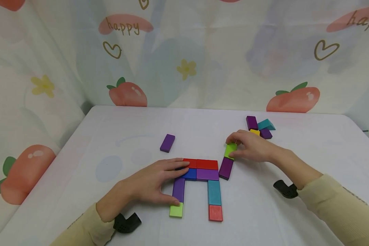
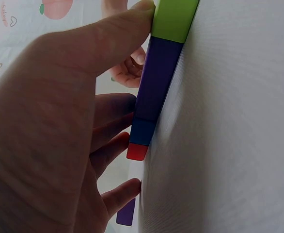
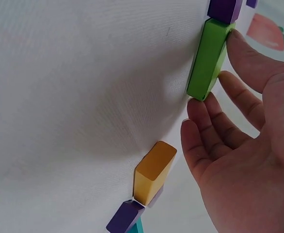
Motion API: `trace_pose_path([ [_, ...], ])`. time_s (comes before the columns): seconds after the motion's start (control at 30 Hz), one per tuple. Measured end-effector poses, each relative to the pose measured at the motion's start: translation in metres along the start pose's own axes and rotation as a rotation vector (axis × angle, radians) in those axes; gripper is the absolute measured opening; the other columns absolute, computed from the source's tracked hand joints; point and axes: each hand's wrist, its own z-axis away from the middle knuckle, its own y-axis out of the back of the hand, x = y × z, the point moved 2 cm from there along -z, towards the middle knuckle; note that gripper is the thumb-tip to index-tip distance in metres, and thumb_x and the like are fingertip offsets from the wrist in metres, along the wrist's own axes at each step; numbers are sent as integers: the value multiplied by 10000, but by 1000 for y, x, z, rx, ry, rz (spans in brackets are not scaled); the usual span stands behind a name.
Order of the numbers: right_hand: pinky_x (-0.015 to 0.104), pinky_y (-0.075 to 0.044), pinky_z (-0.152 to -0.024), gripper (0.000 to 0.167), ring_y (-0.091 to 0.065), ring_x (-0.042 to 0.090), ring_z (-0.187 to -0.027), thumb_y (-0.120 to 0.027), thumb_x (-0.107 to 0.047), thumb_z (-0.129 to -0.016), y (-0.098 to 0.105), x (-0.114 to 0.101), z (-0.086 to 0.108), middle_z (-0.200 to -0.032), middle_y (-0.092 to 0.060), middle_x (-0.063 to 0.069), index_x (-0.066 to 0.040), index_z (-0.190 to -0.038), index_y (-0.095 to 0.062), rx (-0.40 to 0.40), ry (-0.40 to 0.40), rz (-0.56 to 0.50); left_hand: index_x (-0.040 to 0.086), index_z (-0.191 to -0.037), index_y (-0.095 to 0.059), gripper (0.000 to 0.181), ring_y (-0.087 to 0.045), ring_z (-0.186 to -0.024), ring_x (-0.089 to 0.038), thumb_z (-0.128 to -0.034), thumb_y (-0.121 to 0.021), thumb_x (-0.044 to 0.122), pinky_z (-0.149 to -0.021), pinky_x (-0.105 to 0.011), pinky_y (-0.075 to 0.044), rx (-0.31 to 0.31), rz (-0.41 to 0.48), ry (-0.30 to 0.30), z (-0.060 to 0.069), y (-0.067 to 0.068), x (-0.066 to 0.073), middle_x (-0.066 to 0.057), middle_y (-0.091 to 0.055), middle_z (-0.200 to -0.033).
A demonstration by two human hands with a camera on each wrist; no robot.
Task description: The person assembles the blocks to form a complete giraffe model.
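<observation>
In the head view, flat colored blocks lie joined on the white table. Two red blocks [image 1: 207, 164] run along a blue block [image 1: 190, 174] and a violet block [image 1: 207, 174]. One leg is a purple block [image 1: 178, 190] above a light green block [image 1: 176, 210]; the other is a teal block [image 1: 214, 193] above a coral block [image 1: 215, 213]. My left hand [image 1: 150, 182] rests spread on the left side, thumb touching the light green block. With thumb and fingers, my right hand [image 1: 255, 147] pinches a bright green block [image 3: 207, 60], set end to end with a slanting dark purple block [image 1: 226, 168].
A lone purple block [image 1: 167, 142] lies behind the left hand. Beyond the right hand are a dark purple block [image 1: 251, 122], a teal wedge [image 1: 267, 124], a yellow block [image 1: 255, 132] and another purple block [image 1: 265, 133]. A patterned curtain [image 1: 209, 51] hangs behind the table.
</observation>
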Motion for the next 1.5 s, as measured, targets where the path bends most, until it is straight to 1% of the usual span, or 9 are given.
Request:
trace_pose_path([
  [0.2, 452, -535, -901, 433, -563, 284, -1064, -805, -218, -878, 0, 0, 1, -1130, -624, 71, -17, -1226, -645, 8, 0, -9, 167, -1554, -420, 866, -167, -1506, -100, -864, -703, 608, -1193, -410, -245, -2, -7, 5, 0, 0, 0, 91, -257, -1643],
  [0.3, 460, -526, -907, 430, -568, 286, -1068, -798, -206, -884, 3, 2, 2, -1135, -631, 74, -17, -1237, -643, 33, -17, -17, 165, -1554, -418, 868, -163, -1508, -101, -864, -702, 609, -1195, -410, -239, 1, -6, 2, 0, 0, -1, 89, -257, -1643],
  [0.5, 503, -500, -946, 418, -576, 314, -1081, -759, -191, -919, 20, 15, 4, -1197, -639, 144, 13, -1258, -621, 125, -52, -31, 175, -1555, -418, 868, -165, -1507, -99, -863, -696, 619, -1191, -417, -251, 1, -3, 5, 0, -1, -1, 94, -256, -1643],
  [0.67, 530, -467, -989, 440, -560, 349, -1120, -757, -184, -920, 33, 29, 3, -1231, -623, 189, 30, -1273, -605, 157, -81, -30, 179, -1556, -417, 870, -170, -1505, -98, -864, -684, 634, -1187, -419, -261, 5, -4, 2, 0, -1, -2, 97, -256, -1642],
  [0.87, 541, -472, -979, 524, -535, 360, -1115, -787, -215, -899, 40, 44, 6, -1214, -600, 207, 54, -1304, -592, 155, -123, -12, 177, -1558, -413, 874, -166, -1505, -96, -867, -674, 644, -1189, -416, -256, 4, -7, -4, 0, -2, -3, 96, -249, -1644],
  [1.1, 558, -462, -961, 585, -531, 374, -1077, -826, -237, -860, 41, 60, 12, -1184, -594, 222, 80, -1287, -583, 118, -157, 20, 168, -1557, -412, 874, -166, -1505, -96, -869, -677, 637, -1193, -410, -245, 6, -17, -10, 0, -2, -3, 92, -249, -1645],
  [1.3, 589, -445, -989, 578, -532, 399, -1105, -831, -235, -851, 40, 67, 14, -1212, -601, 243, 81, -1271, -591, 98, -160, 43, 170, -1557, -413, 874, -163, -1506, -96, -866, -681, 634, -1194, -415, -241, 3, -14, -6, -1, -2, -2, 90, -250, -1645],
  [1.5, 600, -447, -997, 573, -526, 403, -1124, -835, -244, -841, 39, 67, 14, -1225, -599, 238, 68, -1261, -602, 83, -162, 57, 169, -1557, -412, 874, -164, -1507, -98, -866, -686, 628, -1195, -415, -239, 2, -11, -3, -1, -1, -2, 88, -252, -1644],
])
